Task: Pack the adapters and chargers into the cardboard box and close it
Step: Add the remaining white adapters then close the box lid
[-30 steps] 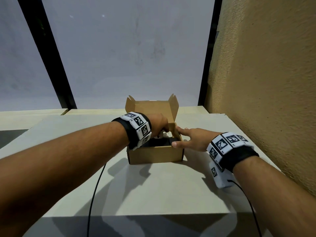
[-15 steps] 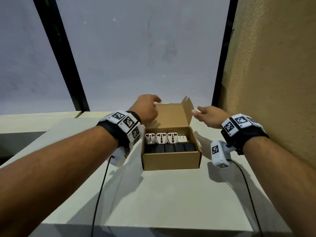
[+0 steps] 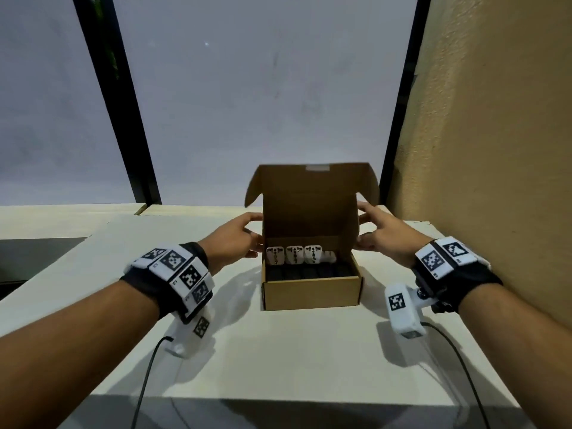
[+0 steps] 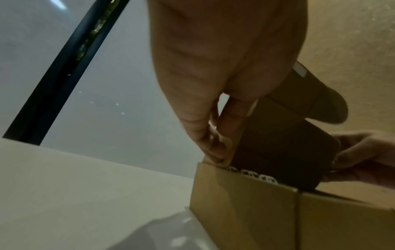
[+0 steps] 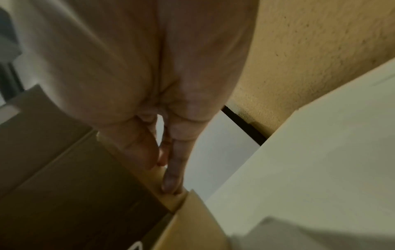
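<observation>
An open cardboard box (image 3: 311, 292) stands on the table, its lid (image 3: 309, 212) raised upright at the back. Inside, three white adapters (image 3: 294, 254) line the rear, with a row of black chargers (image 3: 309, 272) in front of them. My left hand (image 3: 235, 236) holds the lid's left edge, and in the left wrist view its fingertips (image 4: 213, 152) pinch the side flap above the adapters (image 4: 252, 175). My right hand (image 3: 380, 233) grips the lid's right edge, thumb in front; the right wrist view shows its fingers (image 5: 171, 177) on the flap beside the lid (image 5: 74, 186).
The box sits mid-table on a pale tabletop (image 3: 278, 351). A textured yellow wall (image 3: 495, 150) runs close along the right. Frosted window panes with black frames (image 3: 130, 134) stand behind. Black cables (image 3: 145, 382) trail from both wrists toward the near edge.
My left hand came out of the box and my right hand left its side. Both rose to the lid, which now stands more upright between them.
</observation>
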A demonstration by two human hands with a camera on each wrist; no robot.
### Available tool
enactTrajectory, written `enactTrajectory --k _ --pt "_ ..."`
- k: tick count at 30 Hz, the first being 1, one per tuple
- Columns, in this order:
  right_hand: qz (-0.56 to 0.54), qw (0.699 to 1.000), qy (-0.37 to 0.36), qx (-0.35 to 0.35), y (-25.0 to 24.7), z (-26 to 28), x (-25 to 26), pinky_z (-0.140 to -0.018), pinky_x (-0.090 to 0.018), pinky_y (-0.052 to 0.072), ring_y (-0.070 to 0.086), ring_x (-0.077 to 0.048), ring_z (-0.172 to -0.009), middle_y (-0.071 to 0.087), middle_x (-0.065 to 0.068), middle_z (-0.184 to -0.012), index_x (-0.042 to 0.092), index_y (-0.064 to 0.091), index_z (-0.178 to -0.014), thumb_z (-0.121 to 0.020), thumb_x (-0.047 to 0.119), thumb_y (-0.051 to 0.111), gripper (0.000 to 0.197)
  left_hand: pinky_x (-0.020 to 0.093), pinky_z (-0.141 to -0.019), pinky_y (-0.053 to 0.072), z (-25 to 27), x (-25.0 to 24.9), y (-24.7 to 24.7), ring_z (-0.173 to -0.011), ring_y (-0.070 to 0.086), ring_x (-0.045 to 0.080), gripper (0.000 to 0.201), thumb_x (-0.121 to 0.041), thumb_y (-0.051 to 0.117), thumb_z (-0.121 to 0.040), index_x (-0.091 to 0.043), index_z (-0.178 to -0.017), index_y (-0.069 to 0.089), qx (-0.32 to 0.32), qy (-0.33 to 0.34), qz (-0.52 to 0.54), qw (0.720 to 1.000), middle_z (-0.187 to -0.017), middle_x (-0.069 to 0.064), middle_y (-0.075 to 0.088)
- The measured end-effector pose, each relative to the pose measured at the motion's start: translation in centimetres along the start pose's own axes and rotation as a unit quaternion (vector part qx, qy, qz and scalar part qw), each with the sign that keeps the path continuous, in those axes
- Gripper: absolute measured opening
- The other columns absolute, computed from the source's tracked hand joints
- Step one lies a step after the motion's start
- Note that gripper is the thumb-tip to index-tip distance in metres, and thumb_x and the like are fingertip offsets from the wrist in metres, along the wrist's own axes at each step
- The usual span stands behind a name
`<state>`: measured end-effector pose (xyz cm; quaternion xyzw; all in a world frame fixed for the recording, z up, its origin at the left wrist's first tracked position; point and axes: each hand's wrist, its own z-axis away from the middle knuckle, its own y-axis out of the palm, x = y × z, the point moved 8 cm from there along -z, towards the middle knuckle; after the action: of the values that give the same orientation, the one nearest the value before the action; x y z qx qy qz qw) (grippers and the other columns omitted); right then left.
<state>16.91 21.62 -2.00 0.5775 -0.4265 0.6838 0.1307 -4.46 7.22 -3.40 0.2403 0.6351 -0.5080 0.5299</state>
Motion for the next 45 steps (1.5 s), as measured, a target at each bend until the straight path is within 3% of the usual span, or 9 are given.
enactTrajectory --k 4,9,13,18,25,32,37,39,45 --pt "0.053 0.998 -0.039 0.016 0.0 1.1 -0.1 -0.086 -0.029 0.054 0.068 -0.020 -0.081 0.055 -0.003 -0.117 0.028 0.047 -0.133 -0.085 -0.012 0.057 0.064 0.039 -0.093 0.051 1.5 -0.2 0.4 -0.100 0.066 0.026 0.055 0.006 0.044 -0.092 -0.035 -0.128 0.042 0.014 0.039 -0.013 0.999 -0.099 0.013 0.067" --pt "0.218 0.972 -0.074 0.053 0.8 2.4 -1.1 -0.067 -0.017 0.041 0.060 0.002 -0.072 0.060 0.008 -0.105 0.023 0.065 -0.102 -0.093 -0.008 0.042 0.040 0.025 -0.073 0.052 2.8 -0.1 0.3 -0.085 0.064 0.009 0.049 0.014 0.033 -0.090 -0.020 -0.114 0.059 0.022 0.099 -0.133 0.986 -0.116 0.004 0.061" --pt "0.281 0.952 -0.125 0.003 -0.7 4.3 -0.4 -0.094 -0.023 0.045 0.059 -0.013 -0.108 0.059 0.020 -0.097 0.011 0.066 -0.117 -0.086 -0.016 0.040 0.050 0.009 -0.065 0.048 4.9 -1.2 -0.5 -0.077 0.062 -0.009 0.051 0.016 0.035 -0.090 -0.017 -0.114 0.065 -0.019 0.161 -0.123 0.979 -0.095 -0.009 0.063" --pt "0.304 0.944 -0.125 0.035 0.0 5.7 0.4 -0.089 -0.003 0.037 0.057 0.003 -0.101 0.066 0.014 -0.110 0.024 0.064 -0.122 -0.092 -0.008 0.044 0.049 0.016 -0.090 0.048 7.4 -1.1 0.3 -0.105 0.059 -0.002 0.061 0.020 0.033 -0.082 -0.019 -0.108 0.072 -0.002 0.204 -0.169 0.964 -0.109 -0.011 0.064" --pt "0.368 0.924 -0.104 0.031 1.0 6.2 -0.3 -0.108 -0.023 0.037 0.056 -0.008 -0.118 0.061 0.005 -0.131 0.022 0.064 -0.125 -0.085 -0.014 0.035 0.061 0.018 -0.102 0.040 8.7 0.0 2.0 -0.121 0.054 0.010 0.050 0.014 0.039 -0.087 -0.014 -0.113 0.072 -0.022 0.217 -0.274 0.937 -0.120 0.000 0.064" --pt "0.474 0.876 -0.069 0.055 3.6 6.8 -1.3 -0.109 -0.028 0.035 0.046 -0.017 -0.128 0.050 0.006 -0.139 0.019 0.059 -0.131 -0.092 -0.002 0.038 0.050 0.017 -0.104 0.033 10.0 0.7 3.7 -0.127 0.049 0.010 0.040 -0.003 0.039 -0.096 -0.016 -0.123 0.065 0.000 0.189 -0.365 0.912 -0.134 0.000 0.057" --pt "0.454 0.890 -0.012 0.045 3.5 8.1 -0.4 -0.108 -0.029 0.032 0.045 -0.019 -0.130 0.050 0.001 -0.142 0.018 0.056 -0.134 -0.096 0.030 0.047 0.040 0.025 -0.098 0.039 9.4 0.6 2.2 -0.117 0.057 0.015 0.041 -0.038 0.058 -0.091 -0.023 -0.129 0.060 -0.022 0.076 -0.321 0.944 -0.131 -0.003 0.061" --pt "0.401 0.916 0.013 0.005 2.9 8.9 -0.4 -0.102 -0.030 0.038 0.054 -0.020 -0.121 0.062 -0.005 -0.129 0.018 0.060 -0.129 -0.093 0.037 0.053 0.041 0.028 -0.098 0.044 9.4 1.4 1.6 -0.114 0.059 0.019 0.053 -0.043 0.066 -0.084 -0.015 -0.129 0.057 -0.061 0.024 -0.273 0.960 -0.126 0.001 0.064" --pt "0.347 0.936 0.036 -0.039 3.4 10.6 -0.6 -0.094 -0.037 0.050 0.067 -0.020 -0.094 0.074 -0.006 -0.095 0.011 0.069 -0.113 -0.090 0.036 0.060 0.035 0.038 -0.087 0.058 9.8 5.0 2.7 -0.090 0.071 0.022 0.028 -0.035 0.072 -0.080 -0.013 -0.098 0.074 -0.085 -0.034 -0.093 0.991 -0.092 0.005 0.074"
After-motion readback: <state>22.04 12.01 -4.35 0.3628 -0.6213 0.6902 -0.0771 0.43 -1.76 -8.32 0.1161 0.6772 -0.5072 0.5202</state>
